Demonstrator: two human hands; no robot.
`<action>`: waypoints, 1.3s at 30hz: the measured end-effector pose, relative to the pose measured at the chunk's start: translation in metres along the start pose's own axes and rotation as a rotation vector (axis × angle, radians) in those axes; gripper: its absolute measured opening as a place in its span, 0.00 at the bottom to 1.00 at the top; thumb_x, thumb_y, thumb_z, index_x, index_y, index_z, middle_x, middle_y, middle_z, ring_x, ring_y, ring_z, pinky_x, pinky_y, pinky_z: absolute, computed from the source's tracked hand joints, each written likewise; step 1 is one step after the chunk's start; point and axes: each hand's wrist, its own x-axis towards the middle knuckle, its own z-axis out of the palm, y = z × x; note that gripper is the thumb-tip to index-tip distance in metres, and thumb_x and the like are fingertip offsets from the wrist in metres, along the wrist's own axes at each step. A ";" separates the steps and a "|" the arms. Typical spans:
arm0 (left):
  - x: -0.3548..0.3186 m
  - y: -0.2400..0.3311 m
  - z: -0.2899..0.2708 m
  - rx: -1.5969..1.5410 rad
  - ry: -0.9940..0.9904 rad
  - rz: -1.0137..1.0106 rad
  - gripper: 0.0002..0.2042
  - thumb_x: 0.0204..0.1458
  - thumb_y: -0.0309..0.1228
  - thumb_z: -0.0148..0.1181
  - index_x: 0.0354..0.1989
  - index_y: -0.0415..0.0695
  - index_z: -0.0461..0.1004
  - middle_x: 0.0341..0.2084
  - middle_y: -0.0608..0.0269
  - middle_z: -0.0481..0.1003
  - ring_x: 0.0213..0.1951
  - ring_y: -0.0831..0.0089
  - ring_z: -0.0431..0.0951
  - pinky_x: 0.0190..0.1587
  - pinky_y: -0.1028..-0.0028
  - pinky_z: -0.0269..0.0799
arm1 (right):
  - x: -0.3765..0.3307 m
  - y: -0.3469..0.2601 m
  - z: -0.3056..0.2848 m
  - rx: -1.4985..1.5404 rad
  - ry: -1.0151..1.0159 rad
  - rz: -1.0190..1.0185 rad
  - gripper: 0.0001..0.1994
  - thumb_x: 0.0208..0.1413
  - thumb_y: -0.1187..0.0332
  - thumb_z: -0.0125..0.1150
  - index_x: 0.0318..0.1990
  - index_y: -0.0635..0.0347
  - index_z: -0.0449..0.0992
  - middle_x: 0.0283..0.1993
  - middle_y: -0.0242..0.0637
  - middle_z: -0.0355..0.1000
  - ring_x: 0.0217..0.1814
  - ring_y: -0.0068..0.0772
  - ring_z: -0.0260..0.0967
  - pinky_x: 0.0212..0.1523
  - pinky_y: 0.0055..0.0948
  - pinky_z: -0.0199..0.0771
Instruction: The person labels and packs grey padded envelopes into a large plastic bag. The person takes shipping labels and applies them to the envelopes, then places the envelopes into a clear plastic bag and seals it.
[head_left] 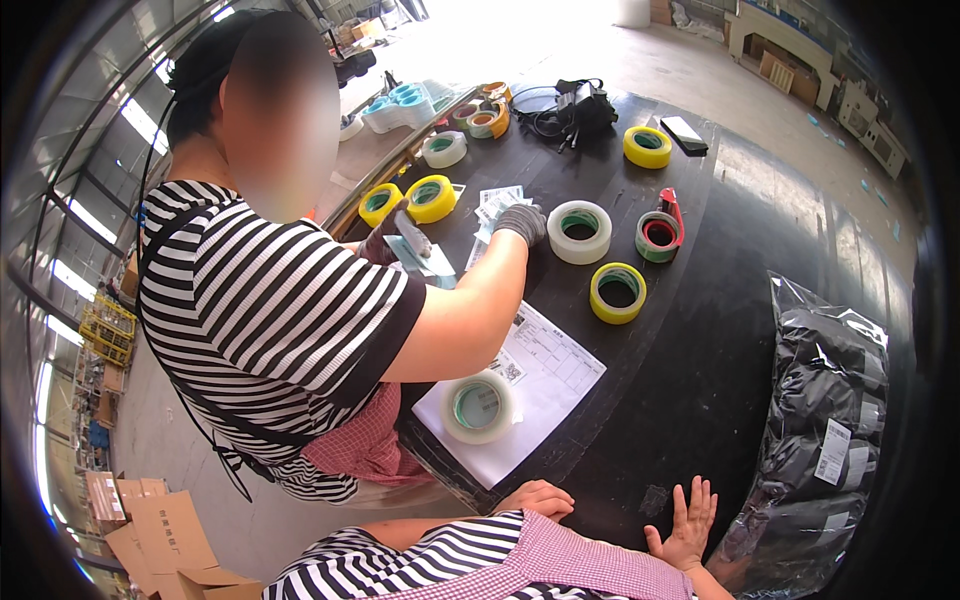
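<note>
My right hand [688, 525] lies on the black table [620, 450] with its fingers spread, holding nothing. Close to the table's near edge rests my left hand [540, 498], its fingers lying loosely on the surface and nothing in them. Ahead of it are white printed sheets [555, 370] with a clear tape roll [478, 407] on top. To the right of my right hand is a clear plastic bag [825, 430] of black bundled items with white labels. A co-worker's gloved hand [522, 222] touches small printed labels [497, 205]; their other hand is partly hidden near pale blue-backed pieces.
The co-worker [280, 300] stands at the left, one arm reaching across the table. Yellow tape rolls [618, 293], a large clear roll [579, 232] and a red tape dispenser [660, 235] stand mid-table. A black cabled device [580, 108] and a phone [684, 134] lie farther back. Cardboard boxes [170, 530] are lower left.
</note>
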 end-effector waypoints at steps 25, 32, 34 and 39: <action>-0.015 -0.029 0.016 -0.028 -0.113 0.063 0.09 0.52 0.26 0.66 0.42 0.43 0.78 0.45 0.64 0.78 0.50 0.67 0.76 0.54 0.67 0.70 | 0.001 -0.001 -0.002 0.012 -0.004 -0.009 0.46 0.48 0.47 0.65 0.72 0.55 0.54 0.77 0.55 0.41 0.80 0.59 0.33 0.76 0.59 0.29; -0.024 -0.046 0.028 0.003 -0.195 0.009 0.09 0.52 0.26 0.66 0.42 0.43 0.78 0.44 0.64 0.79 0.50 0.67 0.76 0.54 0.66 0.70 | 0.002 -0.004 -0.005 -0.002 -0.010 0.008 0.42 0.56 0.40 0.54 0.72 0.54 0.55 0.77 0.54 0.44 0.80 0.58 0.36 0.76 0.59 0.33; -0.013 -0.029 0.017 0.005 -0.138 0.016 0.09 0.52 0.26 0.67 0.42 0.43 0.78 0.44 0.64 0.79 0.50 0.67 0.76 0.54 0.66 0.70 | 0.002 -0.004 -0.005 -0.002 -0.007 0.008 0.41 0.56 0.40 0.54 0.72 0.53 0.56 0.77 0.54 0.44 0.80 0.58 0.36 0.76 0.59 0.33; 0.006 0.008 -0.013 0.030 0.001 0.063 0.09 0.52 0.27 0.66 0.42 0.43 0.78 0.45 0.63 0.78 0.51 0.66 0.76 0.55 0.66 0.69 | 0.002 -0.003 -0.004 0.004 0.010 -0.011 0.45 0.48 0.47 0.65 0.72 0.56 0.55 0.77 0.54 0.42 0.80 0.59 0.34 0.76 0.58 0.30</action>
